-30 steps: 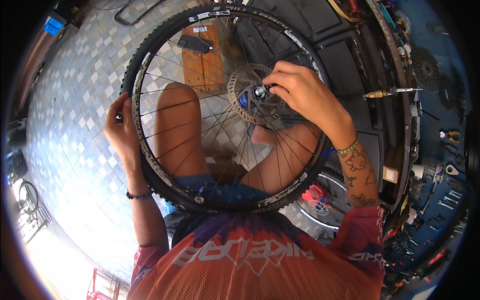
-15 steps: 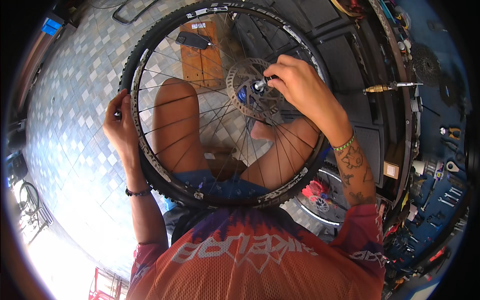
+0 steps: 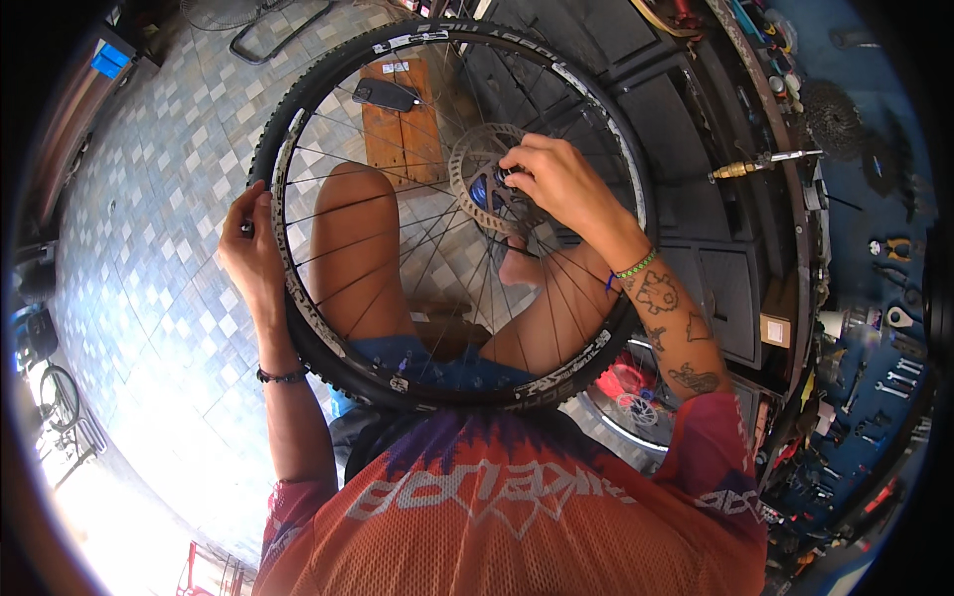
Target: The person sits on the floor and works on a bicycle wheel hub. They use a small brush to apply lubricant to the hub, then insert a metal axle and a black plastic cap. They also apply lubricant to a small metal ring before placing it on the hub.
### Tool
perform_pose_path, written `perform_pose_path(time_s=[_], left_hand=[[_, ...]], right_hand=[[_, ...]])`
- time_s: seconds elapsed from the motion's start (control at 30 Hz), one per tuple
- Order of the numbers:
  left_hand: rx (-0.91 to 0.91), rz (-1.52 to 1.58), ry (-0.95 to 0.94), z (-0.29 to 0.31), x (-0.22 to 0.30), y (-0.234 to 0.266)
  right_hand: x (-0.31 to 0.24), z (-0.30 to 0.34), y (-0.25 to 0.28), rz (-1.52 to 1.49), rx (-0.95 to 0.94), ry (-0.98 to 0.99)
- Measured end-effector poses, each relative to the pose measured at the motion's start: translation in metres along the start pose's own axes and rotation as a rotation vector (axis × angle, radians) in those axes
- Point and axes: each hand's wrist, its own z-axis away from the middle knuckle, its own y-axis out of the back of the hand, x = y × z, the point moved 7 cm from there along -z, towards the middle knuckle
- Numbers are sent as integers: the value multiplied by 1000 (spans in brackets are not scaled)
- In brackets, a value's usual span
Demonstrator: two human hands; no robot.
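Note:
A bicycle wheel point(image 3: 304, 320) with a black knobby tire stands upright before me, its lower edge against my lap. At its left side my left hand point(image 3: 250, 243) is closed against the tire and rim, with a small dark part point(image 3: 246, 227) between the curled fingers. My right hand point(image 3: 556, 179) is at the blue hub point(image 3: 484, 192), thumb and fingers pinched round a small dark ring point(image 3: 507, 174) at the axle end. The hand hides most of that end. A silver disc brake rotor point(image 3: 463, 169) surrounds the hub, and thin black spokes run out to the rim.
Beyond the wheel, a phone point(image 3: 386, 94) lies on a small wooden stool point(image 3: 402, 144). Dark cabinets point(image 3: 686, 149) line the right, beside a blue tool panel point(image 3: 865, 228) hung with wrenches point(image 3: 899, 382). Another wheel point(image 3: 636, 437) is low at right; a fan point(image 3: 234, 10) stands far left.
My right hand has moved left onto the hub's end, covering the silver axle tip that showed before. My left hand keeps its place at the tire; the whole view has shifted slightly.

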Motion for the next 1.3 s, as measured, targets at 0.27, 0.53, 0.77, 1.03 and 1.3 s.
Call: perform_pose_path(time_s=[0.27, 0.53, 0.77, 1.03, 1.3], left_hand=[[-31, 91, 49, 2, -2, 0], [69, 187, 21, 9, 23, 13], [-129, 413, -177, 21, 121, -52], [-1136, 485, -494, 220, 293, -114], [-864, 474, -39, 218, 241, -119]], right_hand=[[-8, 74, 54, -147, 332, -284], [-94, 469, 309, 1351, 912, -1200], [40, 673, 172, 197, 1373, -1673], [0, 510, 32, -88, 1725, -1169], [-110, 233, -63, -797, 247, -310]])
